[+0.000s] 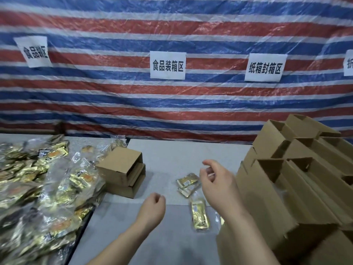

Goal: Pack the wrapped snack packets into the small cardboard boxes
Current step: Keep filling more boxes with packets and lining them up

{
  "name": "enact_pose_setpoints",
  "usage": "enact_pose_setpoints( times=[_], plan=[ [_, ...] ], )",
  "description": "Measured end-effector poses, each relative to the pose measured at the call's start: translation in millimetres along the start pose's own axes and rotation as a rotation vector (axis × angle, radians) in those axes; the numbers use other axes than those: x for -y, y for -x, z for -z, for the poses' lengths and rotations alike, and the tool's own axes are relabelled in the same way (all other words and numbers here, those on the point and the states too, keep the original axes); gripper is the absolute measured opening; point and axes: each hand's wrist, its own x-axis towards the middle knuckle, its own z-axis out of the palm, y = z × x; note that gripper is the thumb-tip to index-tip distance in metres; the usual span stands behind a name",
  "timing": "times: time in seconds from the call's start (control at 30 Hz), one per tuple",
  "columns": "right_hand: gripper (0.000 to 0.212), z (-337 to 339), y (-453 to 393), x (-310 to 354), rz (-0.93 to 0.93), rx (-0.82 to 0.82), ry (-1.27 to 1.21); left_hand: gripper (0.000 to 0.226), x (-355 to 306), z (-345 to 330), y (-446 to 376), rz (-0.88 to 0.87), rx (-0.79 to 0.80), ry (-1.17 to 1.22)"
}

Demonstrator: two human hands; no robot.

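Note:
Two gold wrapped snack packets (187, 181) lie overlapping on the grey table (177, 155), and a third packet (199, 215) lies nearer to me. My right hand (216, 183) hovers just right of them with fingers loosely curled and nothing in it. My left hand (153, 204) hangs over the table left of the packets, its fingers curled into a loose fist that holds nothing. Two small cardboard boxes (122, 174) are stacked to the left, their open ends facing right. A big heap of gold packets (47, 190) in clear bags fills the left side.
A tall stack of open cardboard boxes (286, 178) crowds the right side, right against my right forearm. A red, white and blue striped tarp (172, 104) with white paper signs closes off the back. A dark gap (84, 224) runs beside the packet heap.

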Motion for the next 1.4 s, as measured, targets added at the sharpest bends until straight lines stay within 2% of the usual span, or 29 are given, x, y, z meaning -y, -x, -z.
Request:
enact_pose_setpoints(
  times=[0.07, 0.2, 0.3, 0.4, 0.53, 0.67, 0.8, 0.9, 1.07, 1.17, 1.3, 1.4],
  plan=[
    [0.026, -23, -5, -5, -0.041, 0.042, -0.004, 0.025, 24, 24, -31, -0.048, -0.091, -0.187],
    [0.023, -65, -13, -27, -0.1, 0.095, 0.017, 0.037, 33, 68, -113, -0.124, -0.268, -0.624],
    [0.028, -95, -20, -52, -0.087, 0.181, 0.111, 0.059, 59, 91, -165, -0.074, -0.311, -0.848],
    [0.028, -120, -38, -64, -0.124, 0.233, 0.107, 0.072, 96, 111, -215, -0.017, -0.345, -0.967],
    [0.018, -126, -79, -70, -0.13, 0.154, 0.041, 0.081, 91, 114, -277, 0.017, -0.325, -0.945],
    [0.013, -129, -76, -98, -0.175, 0.129, 0.06, 0.081, 108, 89, -291, 0.057, -0.262, -1.014],
    [0.019, -135, -77, -115, -0.189, 0.113, 0.129, 0.058, 111, 75, -294, 0.097, -0.199, -0.975],
    [0.021, -140, -83, -118, -0.188, 0.109, 0.159, 0.043, 107, 76, -297, 0.068, -0.23, -0.966],
    [0.021, -146, -88, -128, -0.198, 0.09, 0.188, 0.038, 109, 76, -299, 0.077, -0.231, -1.017],
    [0.022, -150, -91, -129, -0.19, 0.103, 0.19, 0.033, 107, 87, -306, 0.027, -0.31, -0.932],
    [0.021, -140, -102, -123, -0.174, 0.123, 0.127, 0.027, 58, 114, -304, -0.023, -0.37, -0.694],
    [0.023, -127, -110, -111, -0.175, 0.053, 0.033, 0.016, 14, 123, -277, -0.158, -0.417, -0.689]
  ],
)
